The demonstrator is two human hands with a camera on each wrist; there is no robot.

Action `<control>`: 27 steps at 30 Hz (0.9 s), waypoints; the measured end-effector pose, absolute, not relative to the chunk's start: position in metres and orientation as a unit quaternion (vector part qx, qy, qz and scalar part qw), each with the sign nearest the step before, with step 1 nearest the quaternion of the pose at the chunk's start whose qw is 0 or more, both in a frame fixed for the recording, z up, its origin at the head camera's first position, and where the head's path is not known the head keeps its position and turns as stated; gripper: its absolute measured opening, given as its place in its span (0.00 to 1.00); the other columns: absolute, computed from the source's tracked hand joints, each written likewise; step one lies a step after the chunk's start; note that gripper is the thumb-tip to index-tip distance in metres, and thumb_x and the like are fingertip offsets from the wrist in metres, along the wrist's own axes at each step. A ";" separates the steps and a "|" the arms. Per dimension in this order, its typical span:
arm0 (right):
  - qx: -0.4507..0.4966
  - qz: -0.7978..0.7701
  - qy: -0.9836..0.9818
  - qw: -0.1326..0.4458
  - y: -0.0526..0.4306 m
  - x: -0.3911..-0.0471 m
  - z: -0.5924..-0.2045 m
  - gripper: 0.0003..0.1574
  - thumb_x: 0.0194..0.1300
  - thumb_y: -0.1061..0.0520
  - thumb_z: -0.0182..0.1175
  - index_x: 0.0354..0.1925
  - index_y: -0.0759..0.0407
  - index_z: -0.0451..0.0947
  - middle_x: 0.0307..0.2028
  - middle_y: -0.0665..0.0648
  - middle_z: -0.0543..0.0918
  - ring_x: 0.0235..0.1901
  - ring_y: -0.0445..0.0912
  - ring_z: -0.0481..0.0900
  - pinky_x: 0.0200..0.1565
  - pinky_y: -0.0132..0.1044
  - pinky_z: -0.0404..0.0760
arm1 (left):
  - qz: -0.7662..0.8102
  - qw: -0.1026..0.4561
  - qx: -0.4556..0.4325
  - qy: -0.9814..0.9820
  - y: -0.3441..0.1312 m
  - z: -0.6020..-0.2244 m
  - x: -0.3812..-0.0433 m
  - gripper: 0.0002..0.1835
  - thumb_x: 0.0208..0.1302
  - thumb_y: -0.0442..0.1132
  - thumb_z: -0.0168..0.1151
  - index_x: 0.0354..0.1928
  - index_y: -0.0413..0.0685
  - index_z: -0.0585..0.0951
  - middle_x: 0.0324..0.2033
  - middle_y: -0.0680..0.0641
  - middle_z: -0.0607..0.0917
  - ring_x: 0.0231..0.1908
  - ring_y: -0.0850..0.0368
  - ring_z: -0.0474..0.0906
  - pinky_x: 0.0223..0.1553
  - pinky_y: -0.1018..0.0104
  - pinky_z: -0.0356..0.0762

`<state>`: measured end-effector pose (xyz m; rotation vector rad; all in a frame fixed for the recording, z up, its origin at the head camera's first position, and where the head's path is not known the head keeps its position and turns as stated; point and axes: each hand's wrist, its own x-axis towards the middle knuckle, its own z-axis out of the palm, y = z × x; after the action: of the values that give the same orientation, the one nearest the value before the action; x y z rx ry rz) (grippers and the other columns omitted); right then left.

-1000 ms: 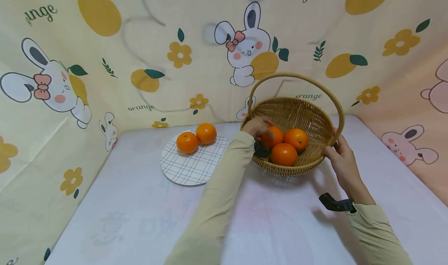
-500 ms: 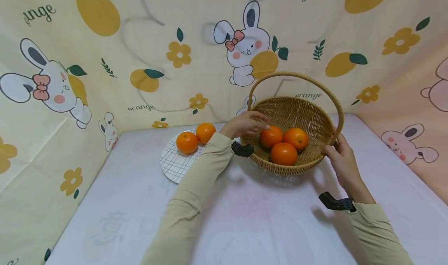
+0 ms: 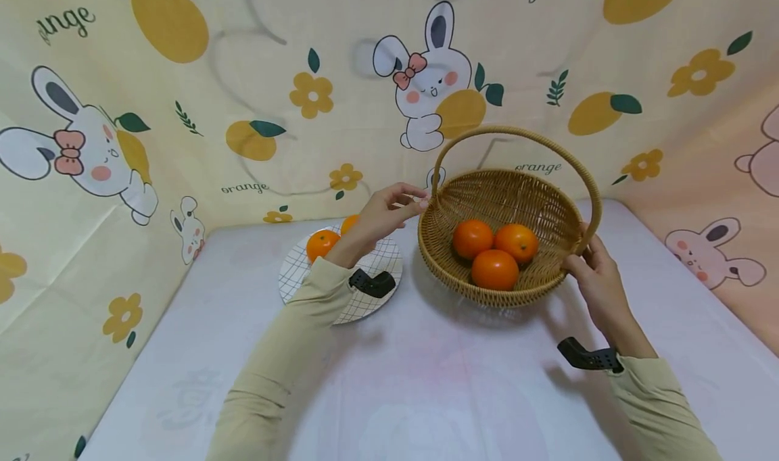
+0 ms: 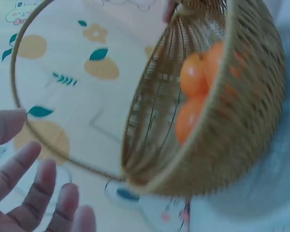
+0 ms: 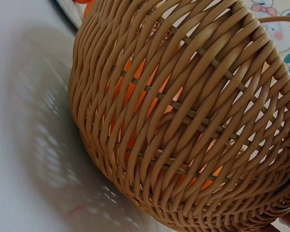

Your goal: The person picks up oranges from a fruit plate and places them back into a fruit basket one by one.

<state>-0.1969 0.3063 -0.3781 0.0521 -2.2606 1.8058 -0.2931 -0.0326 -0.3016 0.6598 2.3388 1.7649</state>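
A wicker basket [image 3: 438, 251] with an arched handle [image 3: 517, 131] holds three oranges [image 3: 495, 270]. My right hand [image 3: 599, 282] grips its right rim at the foot of the handle, thumb in front; the other fingers are partly hidden. My left hand [image 3: 383, 217] is in the air just left of the basket, above the plate's far right side. In the left wrist view the fingers [image 4: 38, 188] of this hand are spread and hold nothing, apart from the basket. On a round white checked plate [image 3: 298, 282] lie two more oranges [image 3: 321, 244], one mostly behind my left hand.
A white cover lies over the table [image 3: 414, 393]. Behind it hangs a cream cloth [image 3: 341, 35] printed with rabbits, fruit and flowers, which also lines both sides. The basket stands close to the back cloth, with the plate to its left.
My left hand has come away from the oranges in the basket, out past the left rim toward the plate, with nothing in it. The right hand keeps its grip on the rim.
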 end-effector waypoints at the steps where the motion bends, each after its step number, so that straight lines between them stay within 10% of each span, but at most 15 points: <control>1: 0.018 0.616 -0.778 0.124 0.306 -0.197 -0.378 0.41 0.70 0.65 0.45 0.77 0.56 0.43 0.73 0.68 0.48 0.67 0.55 0.56 0.47 0.20 0.67 | 0.583 0.050 0.216 0.782 -0.039 -0.301 -0.291 0.16 0.68 0.42 0.61 0.55 0.45 0.78 0.43 0.45 0.79 0.43 0.51 0.75 0.41 0.62 0.73; 13: 0.009 0.600 -0.789 0.132 0.306 -0.196 -0.377 0.41 0.70 0.64 0.45 0.77 0.57 0.43 0.72 0.69 0.50 0.66 0.55 0.57 0.47 0.20 0.67 | 0.556 -0.198 0.065 0.804 -0.108 -0.346 -0.292 0.17 0.65 0.37 0.62 0.54 0.38 0.75 0.46 0.36 0.75 0.44 0.43 0.71 0.46 0.59 0.69; 27: 0.012 0.607 -0.784 0.130 0.304 -0.196 -0.379 0.41 0.70 0.65 0.45 0.76 0.58 0.43 0.73 0.69 0.48 0.67 0.54 0.55 0.46 0.19 0.67 | 0.504 -0.064 -0.151 0.848 -0.139 -0.394 -0.292 0.45 0.56 0.52 0.70 0.67 0.47 0.55 0.62 0.32 0.55 0.60 0.34 0.53 0.57 0.42 0.60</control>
<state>-0.1962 0.3037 -0.3786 0.0359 -2.2783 1.7623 -0.2917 -0.1388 -0.3936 -0.4935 2.7792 1.6510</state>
